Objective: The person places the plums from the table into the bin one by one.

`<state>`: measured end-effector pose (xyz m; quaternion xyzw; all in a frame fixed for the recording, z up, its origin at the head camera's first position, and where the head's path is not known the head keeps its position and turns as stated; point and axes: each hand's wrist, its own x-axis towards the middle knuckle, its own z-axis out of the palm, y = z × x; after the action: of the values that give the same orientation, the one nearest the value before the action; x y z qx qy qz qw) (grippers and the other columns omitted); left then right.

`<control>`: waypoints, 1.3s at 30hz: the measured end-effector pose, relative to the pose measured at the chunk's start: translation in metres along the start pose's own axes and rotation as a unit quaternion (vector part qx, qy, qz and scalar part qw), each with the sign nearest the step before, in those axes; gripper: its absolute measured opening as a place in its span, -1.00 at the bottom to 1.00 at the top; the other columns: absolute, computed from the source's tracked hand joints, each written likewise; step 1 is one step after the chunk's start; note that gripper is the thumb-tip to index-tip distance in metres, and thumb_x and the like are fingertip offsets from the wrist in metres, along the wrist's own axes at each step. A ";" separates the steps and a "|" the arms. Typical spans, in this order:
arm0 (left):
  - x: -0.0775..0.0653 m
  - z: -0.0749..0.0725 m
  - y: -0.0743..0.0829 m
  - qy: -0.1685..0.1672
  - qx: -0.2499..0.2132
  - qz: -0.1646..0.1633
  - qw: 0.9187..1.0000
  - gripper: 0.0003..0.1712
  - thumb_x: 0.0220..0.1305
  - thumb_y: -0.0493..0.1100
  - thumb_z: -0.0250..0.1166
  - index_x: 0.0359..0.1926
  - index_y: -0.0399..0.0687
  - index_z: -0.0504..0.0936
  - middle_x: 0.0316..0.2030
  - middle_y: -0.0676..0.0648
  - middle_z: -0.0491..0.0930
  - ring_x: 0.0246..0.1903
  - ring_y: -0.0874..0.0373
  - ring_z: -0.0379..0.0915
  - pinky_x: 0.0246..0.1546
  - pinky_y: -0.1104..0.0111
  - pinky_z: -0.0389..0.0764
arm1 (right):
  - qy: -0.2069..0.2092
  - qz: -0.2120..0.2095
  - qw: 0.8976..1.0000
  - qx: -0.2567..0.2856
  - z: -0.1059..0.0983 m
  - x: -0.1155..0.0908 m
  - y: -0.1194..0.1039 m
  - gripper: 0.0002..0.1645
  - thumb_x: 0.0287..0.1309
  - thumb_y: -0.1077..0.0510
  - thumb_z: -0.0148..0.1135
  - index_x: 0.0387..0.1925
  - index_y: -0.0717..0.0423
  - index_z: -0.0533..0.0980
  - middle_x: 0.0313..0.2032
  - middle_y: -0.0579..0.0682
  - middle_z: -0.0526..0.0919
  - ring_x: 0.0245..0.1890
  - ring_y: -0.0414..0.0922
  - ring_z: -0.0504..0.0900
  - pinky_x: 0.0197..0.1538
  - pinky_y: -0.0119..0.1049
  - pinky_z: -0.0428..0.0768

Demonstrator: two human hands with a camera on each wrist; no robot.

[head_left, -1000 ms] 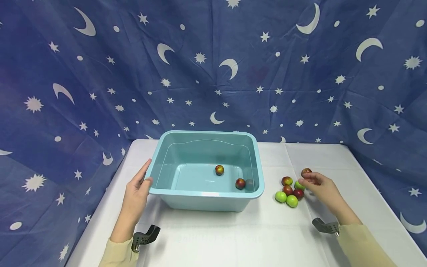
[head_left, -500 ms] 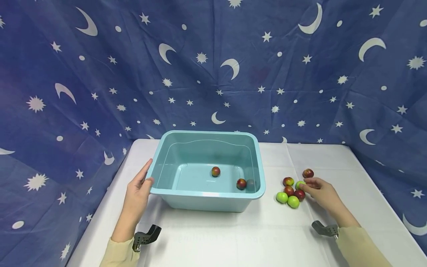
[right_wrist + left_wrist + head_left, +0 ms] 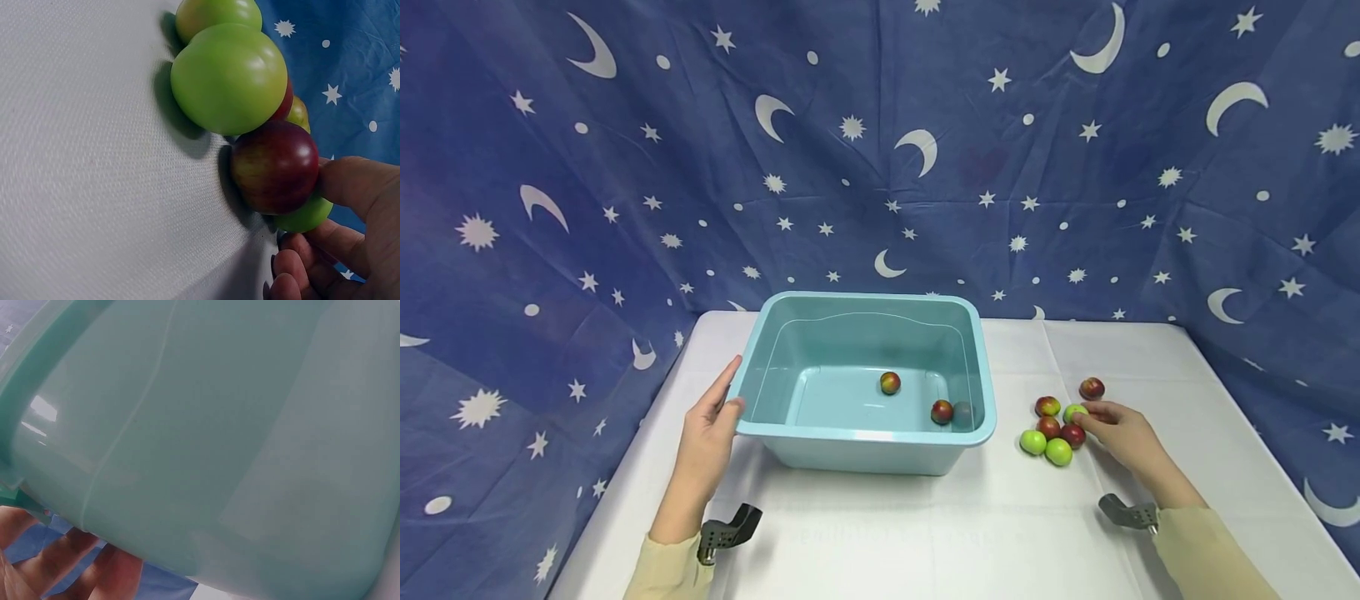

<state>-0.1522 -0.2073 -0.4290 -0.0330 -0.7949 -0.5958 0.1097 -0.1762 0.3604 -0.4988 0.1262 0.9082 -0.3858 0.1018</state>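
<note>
A light blue plastic tub (image 3: pixel 857 457) stands mid-table. My left hand (image 3: pixel 706 433) grips its left side, thumb by the rim; in the left wrist view, curled fingers (image 3: pixel 119 572) show below the tub's outer wall (image 3: pixel 187 444). On the right, my right hand (image 3: pixel 1123 433) pinches a small green apple (image 3: pixel 1074 412) at the edge of a cluster. The right wrist view shows thumb and fingers on either side of that apple (image 3: pixel 306 215), partly hidden behind a dark red one (image 3: pixel 275 167). Two red-yellow apples, one left (image 3: pixel 890 382) and one right (image 3: pixel 942 412), lie inside the tub.
Close against the pinched apple lie several more red and green apples, including a green one (image 3: pixel 1058 452) at the front. Behind the hand sits a lone red apple (image 3: pixel 1092 388). A blue star-and-moon curtain (image 3: pixel 880 167) hangs behind the white-covered table (image 3: pixel 880 525).
The right hand's fingers have moved from beside the rear red apple onto the green apple. One apple in the tub has rolled slightly left and part of the way back. The left hand keeps its grip.
</note>
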 end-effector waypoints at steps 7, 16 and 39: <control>0.001 0.000 0.001 0.001 -0.003 0.001 1.000 -0.41 0.46 -0.25 -0.05 0.41 0.33 0.28 0.38 0.04 0.23 0.29 0.05 0.20 0.06 0.58 0.36 | 0.010 -0.013 1.000 0.000 0.001 0.001 0.001 -0.08 0.25 -0.37 0.06 0.28 0.31 0.32 0.19 0.42 0.36 0.18 0.31 0.33 0.12 0.16 0.43; 0.001 0.001 0.003 -0.001 0.004 -0.003 1.000 -0.42 0.46 -0.23 -0.04 0.44 0.23 0.26 0.38 0.05 0.21 0.29 0.05 0.19 0.07 0.55 0.35 | 0.029 -0.015 0.999 0.030 -0.008 -0.002 -0.006 -0.04 0.19 -0.40 0.11 0.26 0.31 0.30 0.06 0.31 0.52 -0.08 0.09 0.56 -0.19 -0.20 0.58; -0.001 0.001 0.002 0.002 0.012 -0.008 1.000 -0.43 0.48 -0.20 -0.05 0.41 0.40 0.26 0.39 0.06 0.20 0.28 0.03 0.20 0.02 0.57 0.38 | 0.049 -0.158 0.981 0.104 -0.024 -0.006 -0.158 -0.21 0.15 -0.35 0.21 0.22 0.09 0.41 -0.02 0.05 0.55 -0.13 -0.03 0.51 -0.31 -0.34 0.57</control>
<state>-0.1508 -0.2052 -0.4280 -0.0245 -0.8021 -0.5870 0.1069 -0.2216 0.2712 -0.3743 0.0096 0.8756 -0.4826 -0.0183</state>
